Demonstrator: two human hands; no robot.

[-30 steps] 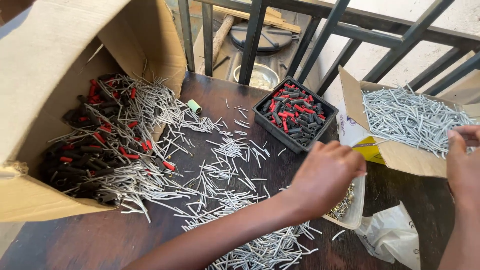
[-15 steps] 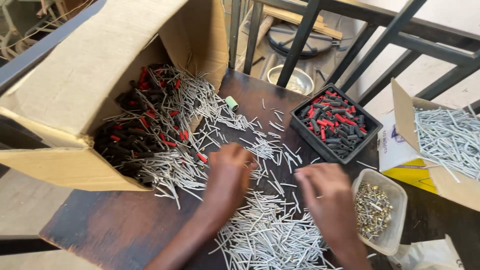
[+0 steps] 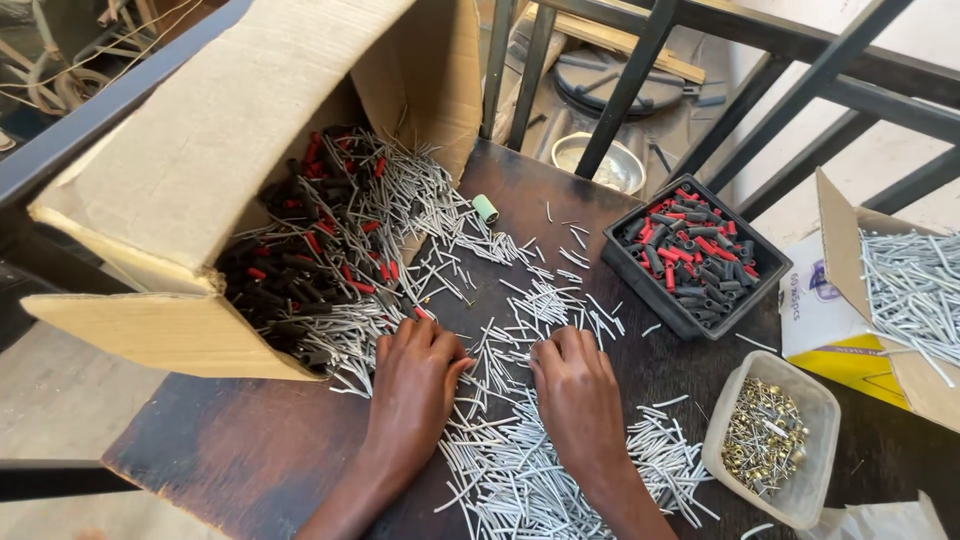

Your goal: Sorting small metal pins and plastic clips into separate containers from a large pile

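Dark wooden table (image 3: 250, 450): left hand (image 3: 415, 375) and right hand (image 3: 575, 385), palms down, fingers spread flat on loose grey tubes (image 3: 520, 470), gripping nothing; tipped cardboard box (image 3: 200, 200) just left; black tray (image 3: 695, 255), clear tub (image 3: 770, 440) right

Thin grey tubes (image 3: 520, 440) lie scattered flat in a loose heap on the dark table, criss-crossed, spreading from six o'clock up toward eleven, under both palms' fingertips at centre.
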